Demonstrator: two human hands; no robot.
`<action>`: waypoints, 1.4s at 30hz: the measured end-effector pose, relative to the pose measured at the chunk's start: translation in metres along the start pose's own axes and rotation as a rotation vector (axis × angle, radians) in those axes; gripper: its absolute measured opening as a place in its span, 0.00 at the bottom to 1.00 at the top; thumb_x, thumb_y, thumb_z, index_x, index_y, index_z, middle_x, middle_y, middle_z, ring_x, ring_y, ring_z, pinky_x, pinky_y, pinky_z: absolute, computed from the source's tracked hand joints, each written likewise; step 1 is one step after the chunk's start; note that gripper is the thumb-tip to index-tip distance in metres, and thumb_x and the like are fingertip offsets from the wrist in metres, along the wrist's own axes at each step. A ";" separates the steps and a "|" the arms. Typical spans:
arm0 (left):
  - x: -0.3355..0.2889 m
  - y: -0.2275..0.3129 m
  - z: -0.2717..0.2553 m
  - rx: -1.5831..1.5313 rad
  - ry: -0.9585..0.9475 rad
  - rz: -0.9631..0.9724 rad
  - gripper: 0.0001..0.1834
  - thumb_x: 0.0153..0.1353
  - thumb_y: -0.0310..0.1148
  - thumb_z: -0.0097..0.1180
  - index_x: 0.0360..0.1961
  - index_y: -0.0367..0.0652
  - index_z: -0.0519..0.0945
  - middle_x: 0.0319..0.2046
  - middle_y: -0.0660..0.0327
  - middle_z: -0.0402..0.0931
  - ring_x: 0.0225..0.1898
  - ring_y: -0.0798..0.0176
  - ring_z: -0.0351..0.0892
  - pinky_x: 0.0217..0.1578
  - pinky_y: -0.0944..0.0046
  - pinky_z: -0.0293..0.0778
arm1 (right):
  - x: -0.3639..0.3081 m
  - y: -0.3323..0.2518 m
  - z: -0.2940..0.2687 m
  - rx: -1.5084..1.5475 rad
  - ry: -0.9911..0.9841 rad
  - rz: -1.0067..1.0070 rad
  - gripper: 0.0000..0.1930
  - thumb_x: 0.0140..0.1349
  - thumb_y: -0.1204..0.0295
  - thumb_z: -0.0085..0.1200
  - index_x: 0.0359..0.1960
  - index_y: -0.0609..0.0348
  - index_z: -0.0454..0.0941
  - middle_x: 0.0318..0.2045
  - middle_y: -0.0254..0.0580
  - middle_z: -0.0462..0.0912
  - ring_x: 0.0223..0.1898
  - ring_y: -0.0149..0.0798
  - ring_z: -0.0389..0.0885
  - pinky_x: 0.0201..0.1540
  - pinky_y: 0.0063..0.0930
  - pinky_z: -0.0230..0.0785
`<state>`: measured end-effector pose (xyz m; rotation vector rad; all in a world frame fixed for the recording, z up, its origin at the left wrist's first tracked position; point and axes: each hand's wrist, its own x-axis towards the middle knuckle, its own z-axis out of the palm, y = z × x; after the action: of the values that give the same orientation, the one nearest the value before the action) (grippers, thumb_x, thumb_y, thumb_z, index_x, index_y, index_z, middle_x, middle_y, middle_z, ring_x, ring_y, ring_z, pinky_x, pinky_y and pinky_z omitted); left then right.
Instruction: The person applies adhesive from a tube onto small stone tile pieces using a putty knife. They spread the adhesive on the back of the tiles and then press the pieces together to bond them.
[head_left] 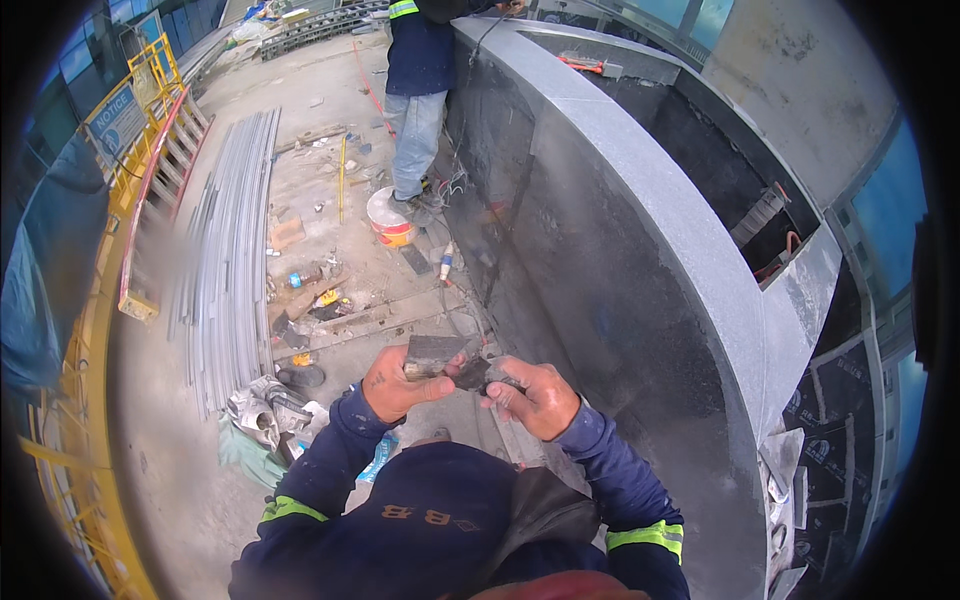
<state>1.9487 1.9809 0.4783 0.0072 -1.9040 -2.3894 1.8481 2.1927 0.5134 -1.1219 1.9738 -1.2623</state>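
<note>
Item: grey slab piece [432,349], flat, pale along its near edge; held in the air before the chest, over the littered floor [375,265]. Grip, left hand [393,388]: pinching the grey slab piece, thumb at its near edge. Grip, right hand [542,402]: fingers closed about a small dark object [472,375], kind unclear. Step, as judged: two-handed handling at the slab's right end. Next move, as judged: calls for a steady left hold and fine right-hand control. Long axis: roughly left to right, one end toward the right hand; contact between the two pieces cannot be told
</note>
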 end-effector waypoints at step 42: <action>0.217 0.036 -0.517 -0.174 1.270 0.441 0.25 0.54 0.20 0.65 0.53 0.34 0.71 0.40 0.62 0.76 0.38 0.68 0.75 0.40 0.67 0.71 | 0.739 0.004 0.123 0.660 -0.947 0.389 0.21 0.74 0.60 0.34 0.52 0.67 0.69 0.32 0.47 0.80 0.22 0.29 0.73 0.24 0.21 0.66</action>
<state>1.7647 1.4547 0.4078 0.7788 -0.9365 -1.5297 1.5665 1.5008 0.4550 -0.7238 0.8969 -0.8201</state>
